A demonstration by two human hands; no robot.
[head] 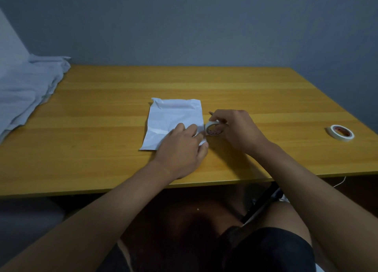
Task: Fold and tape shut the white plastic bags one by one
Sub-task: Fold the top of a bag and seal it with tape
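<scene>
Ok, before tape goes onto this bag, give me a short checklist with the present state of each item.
1. Folded white bag lies flat on the table: ok.
2. Left hand rests on the bag's near right corner, holding it down: ok.
3. Right hand grips the tape roll beside the bag's right edge: ok.
4. Free tape end pulled out: cannot tell, fingers hide it.
5. Tape already stuck to the bag: cannot tell.
6. Spare tape roll lies apart at the right, out of the way: ok.
</scene>
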